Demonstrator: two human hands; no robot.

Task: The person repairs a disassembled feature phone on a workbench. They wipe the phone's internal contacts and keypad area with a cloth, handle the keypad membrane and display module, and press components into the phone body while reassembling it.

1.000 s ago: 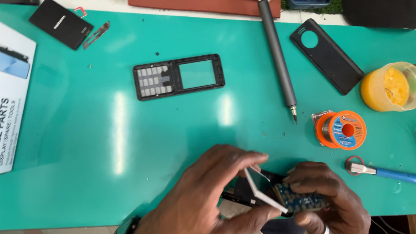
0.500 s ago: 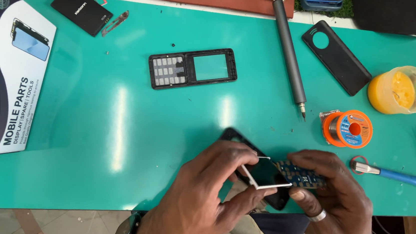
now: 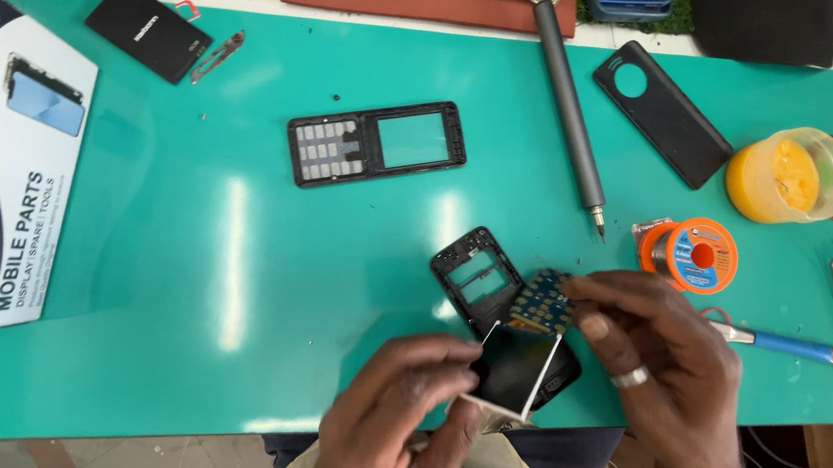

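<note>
The circuit board (image 3: pixel 540 303) sat pinched in your right hand (image 3: pixel 664 368), tilted above the black phone body (image 3: pixel 498 307) near the table's (image 3: pixel 190 284) front edge. Your left hand (image 3: pixel 402 416) gripped white tweezers (image 3: pixel 510 381), tips at the board. Just right lay a solder spool (image 3: pixel 700 255) and a blue-handled tool (image 3: pixel 788 342); farther back, a keypad frame (image 3: pixel 376 143).

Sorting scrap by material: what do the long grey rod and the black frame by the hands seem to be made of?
Grey rod: likely metal, matte brushed grey with a small steel-looking tip. Black frame: looks like moulded plastic, matte black, thin walls with cut-out windows.
</note>
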